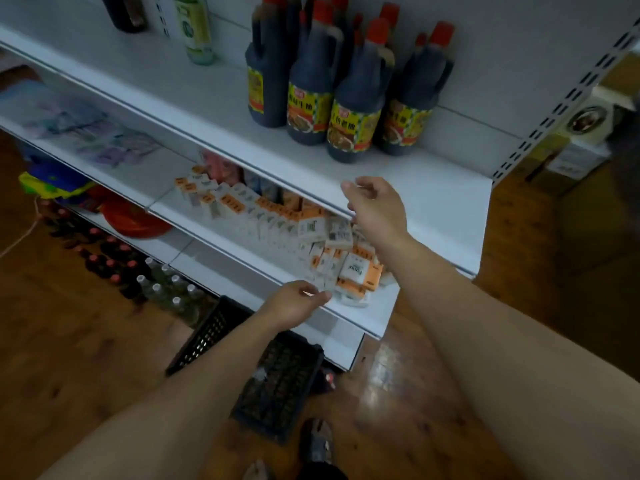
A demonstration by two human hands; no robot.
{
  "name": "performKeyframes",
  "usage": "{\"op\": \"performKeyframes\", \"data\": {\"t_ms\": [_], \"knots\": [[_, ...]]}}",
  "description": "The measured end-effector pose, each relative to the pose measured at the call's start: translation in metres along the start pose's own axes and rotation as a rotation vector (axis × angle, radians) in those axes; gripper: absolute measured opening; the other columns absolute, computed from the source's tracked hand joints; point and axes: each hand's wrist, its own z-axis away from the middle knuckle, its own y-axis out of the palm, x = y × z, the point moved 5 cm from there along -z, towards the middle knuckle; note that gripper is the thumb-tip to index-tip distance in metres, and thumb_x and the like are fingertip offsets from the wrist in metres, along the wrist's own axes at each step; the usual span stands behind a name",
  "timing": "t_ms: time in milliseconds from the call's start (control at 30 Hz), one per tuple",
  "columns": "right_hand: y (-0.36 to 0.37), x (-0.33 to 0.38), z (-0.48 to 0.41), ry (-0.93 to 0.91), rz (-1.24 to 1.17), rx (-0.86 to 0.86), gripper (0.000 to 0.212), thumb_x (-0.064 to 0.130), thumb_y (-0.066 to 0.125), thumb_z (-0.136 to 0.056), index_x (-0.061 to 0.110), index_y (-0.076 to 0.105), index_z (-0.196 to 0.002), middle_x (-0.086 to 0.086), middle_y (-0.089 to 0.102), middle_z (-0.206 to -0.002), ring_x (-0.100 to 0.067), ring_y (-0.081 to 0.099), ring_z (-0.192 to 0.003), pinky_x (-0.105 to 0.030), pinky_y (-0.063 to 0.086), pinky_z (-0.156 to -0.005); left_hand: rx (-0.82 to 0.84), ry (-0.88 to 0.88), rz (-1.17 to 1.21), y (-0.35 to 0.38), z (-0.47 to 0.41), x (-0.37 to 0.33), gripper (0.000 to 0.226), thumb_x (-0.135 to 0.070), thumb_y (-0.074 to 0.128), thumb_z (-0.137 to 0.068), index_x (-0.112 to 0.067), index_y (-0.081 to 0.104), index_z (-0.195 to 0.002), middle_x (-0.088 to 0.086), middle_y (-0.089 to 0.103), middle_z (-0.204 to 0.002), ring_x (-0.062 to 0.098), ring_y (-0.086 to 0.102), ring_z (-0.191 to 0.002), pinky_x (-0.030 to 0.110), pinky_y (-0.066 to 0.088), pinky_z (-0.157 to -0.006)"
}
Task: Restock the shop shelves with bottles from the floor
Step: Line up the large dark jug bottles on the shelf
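Several dark sauce bottles (pixel 353 98) with red caps and yellow labels stand on the upper white shelf (pixel 443 202). More red-capped dark bottles (pixel 107 258) and clear-capped bottles (pixel 169 289) stand on the wooden floor at lower left. My right hand (pixel 375 206) hovers at the upper shelf's front edge, fingers loosely curled, holding nothing. My left hand (pixel 294 306) is lower, at the front lip of the shelf below, its fingertips touching a white and orange packet. The frame is blurred.
White and orange packets (pixel 277 220) crowd the middle shelf. A pale green bottle (pixel 195 29) stands at the upper back. Black plastic crates (pixel 277 386) lie on the floor below my arms. A red basin (pixel 135 220) and coloured goods fill the lower left shelves.
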Motion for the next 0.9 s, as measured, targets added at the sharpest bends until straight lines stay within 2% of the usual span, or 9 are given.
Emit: {"op": "performKeyframes", "data": {"t_ms": [133,300,400,500,667,767,833,867,900], "knots": [[0.013,-0.057,0.037,0.047,0.012,0.128,0.028,0.034,0.061,-0.092,0.022,0.061,-0.118,0.004,0.062,-0.113,-0.018,0.061,-0.106,-0.042,0.052,-0.095,0.067,-0.122,-0.045,0.050,-0.002,0.076,0.058,-0.063,0.061,-0.079,-0.016,0.065,-0.114,0.004,0.065,-0.117,0.022,0.062,-0.105,0.039,0.051,-0.095],[0.026,-0.161,0.056,0.177,0.087,0.207,0.032,0.035,0.061,-0.093,0.024,0.059,-0.123,0.012,0.058,-0.109,-0.020,0.060,-0.109,-0.043,0.050,-0.095,0.083,-0.285,-0.075,0.108,-0.009,0.157,0.062,-0.063,0.056,-0.083,-0.018,0.058,-0.126,0.005,0.061,-0.126,0.024,0.061,-0.108,0.040,0.049,-0.097],[0.035,-0.247,0.067,0.279,0.140,0.247,0.025,0.035,0.064,-0.090,0.029,0.060,-0.114,0.019,0.059,-0.101,-0.019,0.062,-0.100,-0.044,0.051,-0.093,0.122,-0.379,-0.099,0.149,-0.029,0.203,0.065,-0.064,0.054,-0.085,-0.021,0.051,-0.134,0.004,0.058,-0.131,0.026,0.058,-0.113,0.036,0.048,-0.096],[0.048,-0.343,0.075,0.364,0.196,0.301,0.027,0.032,0.065,-0.089,0.025,0.061,-0.114,0.017,0.059,-0.095,-0.016,0.061,-0.089,-0.046,0.052,-0.091,0.110,-0.442,-0.071,0.192,-0.065,0.251,0.069,-0.064,0.059,-0.080,-0.025,0.047,-0.136,0.003,0.056,-0.134,0.025,0.056,-0.117,0.034,0.047,-0.097],[0.078,-0.504,0.090,0.495,0.265,0.356,0.030,0.034,0.066,-0.087,0.025,0.062,-0.116,0.010,0.063,-0.107,-0.018,0.064,-0.095,-0.040,0.054,-0.090,0.084,-0.506,0.050,0.273,-0.142,0.342,0.078,-0.059,0.067,-0.075,-0.029,0.039,-0.142,-0.004,0.052,-0.139,0.025,0.053,-0.122,0.040,0.046,-0.101],[0.104,-0.585,0.099,0.537,0.288,0.402,0.021,0.024,0.064,-0.089,0.024,0.062,-0.110,0.003,0.065,-0.110,-0.017,0.062,-0.099,-0.038,0.052,-0.093,0.034,-0.515,0.079,0.312,-0.183,0.389,0.074,-0.051,0.069,-0.080,-0.029,0.038,-0.143,-0.002,0.055,-0.137,0.025,0.055,-0.119,0.039,0.047,-0.100],[0.119,-0.629,0.100,0.549,0.296,0.408,0.021,0.019,0.064,-0.090,0.019,0.062,-0.111,0.002,0.061,-0.105,-0.020,0.061,-0.100,-0.037,0.053,-0.091,0.013,-0.524,0.063,0.331,-0.208,0.416,0.071,-0.048,0.069,-0.081,-0.031,0.037,-0.142,-0.002,0.055,-0.136,0.026,0.055,-0.119,0.039,0.048,-0.098],[0.127,-0.650,0.100,0.564,0.289,0.411,0.025,0.018,0.064,-0.090,0.015,0.062,-0.115,0.003,0.059,-0.103,-0.017,0.062,-0.096,-0.031,0.055,-0.087,0.004,-0.516,0.060,0.338,-0.221,0.428,0.070,-0.045,0.069,-0.081,-0.031,0.037,-0.142,0.000,0.055,-0.137,0.026,0.055,-0.119,0.039,0.047,-0.099],[0.134,-0.668,0.099,0.573,0.288,0.421,0.029,0.017,0.063,-0.091,0.013,0.060,-0.119,0.004,0.057,-0.102,-0.011,0.061,-0.086,-0.018,0.054,-0.078,-0.005,-0.508,0.073,0.343,-0.233,0.440,0.069,-0.040,0.069,-0.082,-0.031,0.037,-0.143,0.000,0.054,-0.138,0.026,0.054,-0.121,0.039,0.045,-0.101]]}}
